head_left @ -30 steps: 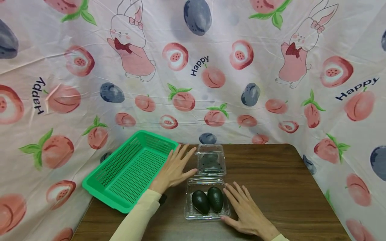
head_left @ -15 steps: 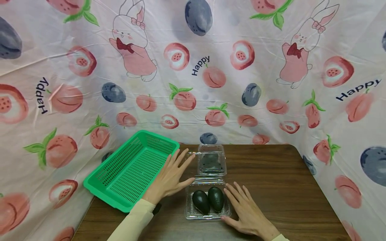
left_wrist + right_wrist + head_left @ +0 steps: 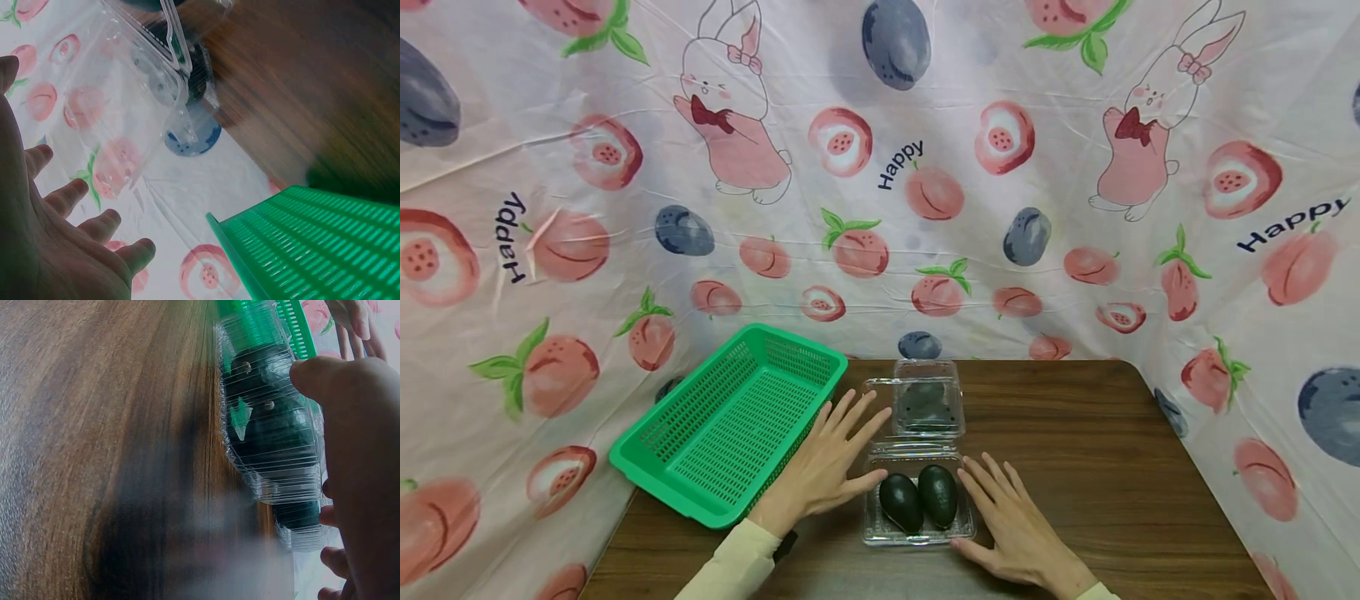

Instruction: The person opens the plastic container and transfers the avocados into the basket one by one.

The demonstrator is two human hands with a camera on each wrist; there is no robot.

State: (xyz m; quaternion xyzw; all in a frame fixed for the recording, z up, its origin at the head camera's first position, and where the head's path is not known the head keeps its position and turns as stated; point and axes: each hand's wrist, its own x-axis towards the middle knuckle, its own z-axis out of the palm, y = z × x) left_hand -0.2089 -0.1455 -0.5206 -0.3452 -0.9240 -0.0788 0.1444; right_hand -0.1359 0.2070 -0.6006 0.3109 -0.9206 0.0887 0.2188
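Two dark green avocados (image 3: pixel 900 503) lie side by side in a clear plastic clamshell box (image 3: pixel 880 538), whose transparent lid (image 3: pixel 134 69) stands raised at the back. My left hand (image 3: pixel 822 467) hovers with spread fingers between a green basket (image 3: pixel 741 446) and the box, its thumb near the box's left side. At the box's right edge, my right hand (image 3: pixel 1018 529) has its fingers extended and its fingertips at the rim; whether they press on it I cannot tell. Neither hand grips anything. Behind the lid is another clear box (image 3: pixel 928 406) with dark contents, partly blurred by the plastic.
The perforated basket stands tilted lengthwise at the left of the brown wooden table (image 3: pixel 1090 467). A fruit-and-rabbit printed cloth (image 3: pixel 962 275) hangs behind and along both sides of the table.
My left hand has drawn back and down toward the front, away from the lid and the basket's far corner. The right hand and the avocados stay put.
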